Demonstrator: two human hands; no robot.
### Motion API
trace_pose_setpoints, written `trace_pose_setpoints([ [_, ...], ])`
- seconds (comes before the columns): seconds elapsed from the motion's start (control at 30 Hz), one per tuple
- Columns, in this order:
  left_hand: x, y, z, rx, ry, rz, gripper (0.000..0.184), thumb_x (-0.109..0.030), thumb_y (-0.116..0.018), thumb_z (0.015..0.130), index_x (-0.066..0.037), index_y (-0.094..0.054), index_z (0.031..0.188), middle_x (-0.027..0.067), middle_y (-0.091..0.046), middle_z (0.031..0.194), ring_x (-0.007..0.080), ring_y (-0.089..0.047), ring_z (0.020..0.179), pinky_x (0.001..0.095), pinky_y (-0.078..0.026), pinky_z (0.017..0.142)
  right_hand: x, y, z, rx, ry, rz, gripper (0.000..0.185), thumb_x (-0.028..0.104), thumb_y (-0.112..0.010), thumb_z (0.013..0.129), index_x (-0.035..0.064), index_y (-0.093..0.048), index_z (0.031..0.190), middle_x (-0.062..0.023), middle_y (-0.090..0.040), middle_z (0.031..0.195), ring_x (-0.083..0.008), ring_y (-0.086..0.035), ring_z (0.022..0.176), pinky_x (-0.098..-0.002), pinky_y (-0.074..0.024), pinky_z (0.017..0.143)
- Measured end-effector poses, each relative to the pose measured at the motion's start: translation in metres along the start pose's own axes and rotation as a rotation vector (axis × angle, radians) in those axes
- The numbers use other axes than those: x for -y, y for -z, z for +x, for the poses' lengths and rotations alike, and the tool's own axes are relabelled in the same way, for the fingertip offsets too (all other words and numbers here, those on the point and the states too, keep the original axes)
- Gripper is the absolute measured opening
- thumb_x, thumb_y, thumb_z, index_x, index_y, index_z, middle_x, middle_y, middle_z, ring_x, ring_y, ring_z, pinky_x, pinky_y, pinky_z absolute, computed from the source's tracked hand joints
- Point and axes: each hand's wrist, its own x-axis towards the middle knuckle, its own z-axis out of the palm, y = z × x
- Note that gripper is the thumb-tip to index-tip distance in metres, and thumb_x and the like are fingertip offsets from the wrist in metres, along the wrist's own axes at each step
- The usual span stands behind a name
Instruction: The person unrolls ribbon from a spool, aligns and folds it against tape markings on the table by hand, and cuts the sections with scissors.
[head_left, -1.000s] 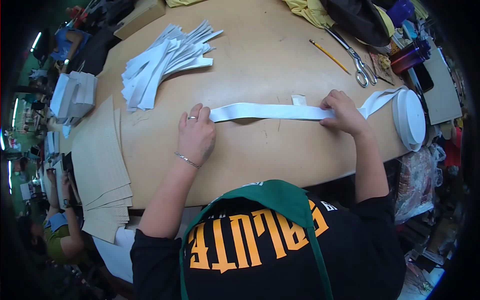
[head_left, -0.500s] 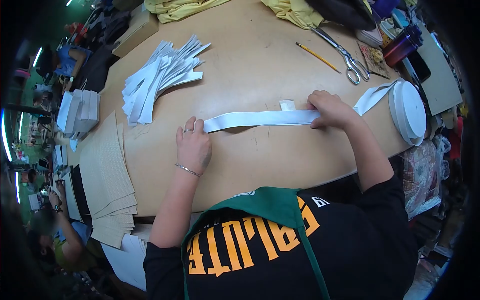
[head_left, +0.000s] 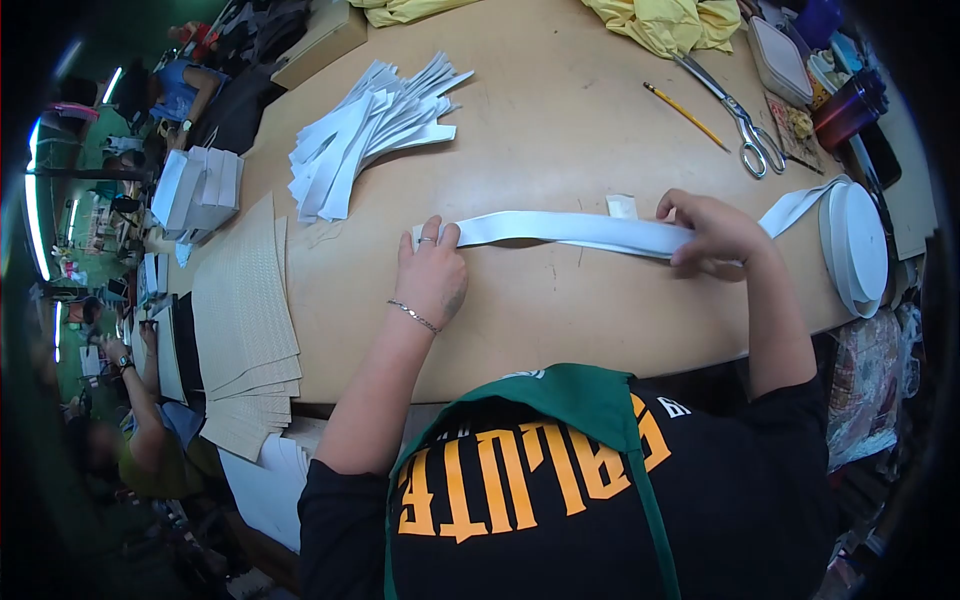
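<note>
A white elastic band (head_left: 570, 229) stretches across the wooden table between my two hands, bowed slightly along its length. The fingers of my left hand (head_left: 435, 280) press together over the band's left end. At the other side my right hand (head_left: 718, 235) is closed on the band, its thumb below and its fingers curled over the top. Past that hand the band carries on to a large white roll (head_left: 858, 248) at the table's right edge. A small whitish tab (head_left: 622, 206) lies just behind the band, near my right fingers.
Cut white strips (head_left: 375, 135) lie heaped at the back left. Scissors (head_left: 740, 120) and a yellow pencil (head_left: 687, 117) rest at the back right, near a dark tumbler (head_left: 850, 112). Beige sheets (head_left: 240, 310) fan over the left edge. Another person's arm (head_left: 148, 405) shows far left.
The whole view has shifted, so the table's contents appear farther right. My right fingers have changed their hold, curling more over the band. My left hand stays at its end.
</note>
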Motion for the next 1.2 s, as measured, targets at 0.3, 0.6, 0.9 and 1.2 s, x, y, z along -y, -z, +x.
trace_pose_setpoints([
  [0.3,0.001,0.001,0.000,0.017,-0.006,-0.055,0.021,-0.006,-0.047,0.083,0.005,-0.060,0.095,0.0106,-0.047,0.117,0.0280,-0.040,0.123,0.0546,-0.036,0.097,-0.043,0.052,0.012,0.053,-0.076,0.225,0.018,0.019,-0.066,0.083,0.0041,-0.057,0.077,0.0042,-0.053,0.067,-0.0064,-0.047,0.062,-0.0240,-0.0384,0.057],
  [0.6,0.005,-0.002,0.000,0.005,-0.009,-0.053,0.016,-0.010,-0.054,0.080,-0.002,-0.068,0.080,0.0082,-0.048,0.119,0.0273,-0.037,0.125,0.0568,-0.033,0.098,-0.025,0.040,0.017,-0.244,-0.296,-0.508,0.019,0.018,-0.070,0.075,0.0052,-0.060,0.085,-0.0114,-0.062,0.088,-0.0245,-0.059,0.086,-0.0351,-0.0456,0.072],
  [0.9,0.006,-0.004,-0.004,-0.013,0.015,-0.133,0.018,-0.010,-0.052,0.081,-0.002,-0.067,0.085,0.0083,-0.048,0.120,0.0275,-0.037,0.126,0.0580,-0.032,0.098,0.077,-0.124,0.042,-0.454,0.408,-0.565,0.033,0.022,-0.054,0.083,0.0032,-0.054,0.111,-0.0182,-0.050,0.121,-0.0311,-0.049,0.107,-0.0438,-0.0424,0.086],
  [1.2,0.015,-0.027,-0.028,-0.200,0.156,-0.250,0.043,-0.009,-0.048,0.080,-0.011,-0.052,0.123,0.0080,-0.041,0.134,0.0290,-0.036,0.127,0.0565,-0.036,0.094,0.110,-0.159,0.075,-0.520,0.503,-0.548,0.051,0.033,-0.059,0.081,0.0052,-0.049,0.123,-0.0127,-0.048,0.118,-0.0282,-0.044,0.112,-0.0422,-0.0359,0.093],
])
